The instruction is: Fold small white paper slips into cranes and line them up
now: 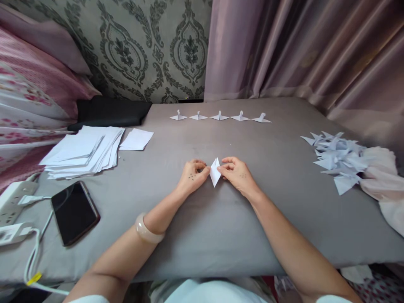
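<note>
A small white sheet folded into a slim diamond, a folded paper (215, 173), is held just above the middle of the grey-covered table (189, 219). Its top end is split into two points, and a single point faces me. My left hand (194, 174) pinches its left corner between thumb and fingers. On the opposite corner, my right hand (238, 173) has its thumb in front, with fingers partly hidden behind the paper. A pale bangle (148, 229) circles my left wrist.
Several folded paper birds (219, 116) stand in a row at the back. On the left lie a paper stack (85, 151), square sheets (137, 139), a phone (75, 212), a power strip (15, 200) and a black case (110, 111). A heap of folded papers (341, 158) lies right, beside pale cloth (380, 176).
</note>
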{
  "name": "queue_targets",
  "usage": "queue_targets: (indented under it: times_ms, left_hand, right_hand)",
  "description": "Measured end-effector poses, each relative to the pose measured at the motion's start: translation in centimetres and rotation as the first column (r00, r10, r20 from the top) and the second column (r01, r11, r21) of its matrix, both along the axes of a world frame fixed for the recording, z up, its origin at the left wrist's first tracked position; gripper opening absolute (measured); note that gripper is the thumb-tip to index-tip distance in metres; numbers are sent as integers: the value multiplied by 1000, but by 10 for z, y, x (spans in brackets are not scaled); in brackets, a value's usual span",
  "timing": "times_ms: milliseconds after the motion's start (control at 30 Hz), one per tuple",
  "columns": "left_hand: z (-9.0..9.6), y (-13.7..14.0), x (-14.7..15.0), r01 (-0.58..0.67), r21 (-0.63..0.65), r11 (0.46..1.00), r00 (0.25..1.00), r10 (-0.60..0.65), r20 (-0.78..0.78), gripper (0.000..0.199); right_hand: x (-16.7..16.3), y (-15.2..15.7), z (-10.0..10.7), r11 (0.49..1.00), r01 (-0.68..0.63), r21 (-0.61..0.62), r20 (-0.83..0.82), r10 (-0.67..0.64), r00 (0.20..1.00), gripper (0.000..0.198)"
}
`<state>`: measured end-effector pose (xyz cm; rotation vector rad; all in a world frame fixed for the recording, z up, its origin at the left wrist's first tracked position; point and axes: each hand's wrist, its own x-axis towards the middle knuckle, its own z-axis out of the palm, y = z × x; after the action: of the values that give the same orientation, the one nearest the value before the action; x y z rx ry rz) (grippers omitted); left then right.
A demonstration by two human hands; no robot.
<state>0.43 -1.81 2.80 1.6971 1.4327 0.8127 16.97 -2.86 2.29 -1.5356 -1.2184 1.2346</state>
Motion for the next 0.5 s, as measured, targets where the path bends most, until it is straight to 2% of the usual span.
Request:
queue_targets:
  times_ms: [100,233,500]
  left_hand:
    - [-4,1,-2,68,87,994,986,-54,-156,20]
    - [-9,-1,0,92,157,983,970,-53,-236,17]
    - [-15,0,-4,157,246,956,952,-80,-295,10]
  right_hand:
    - [2,1,-3,998,-51,37,197,43,979,28]
    - [-3,-2,1,992,-92,90,402,48,914,19]
    - [-8,-9,0,963,-186,196,588,36,808,15]
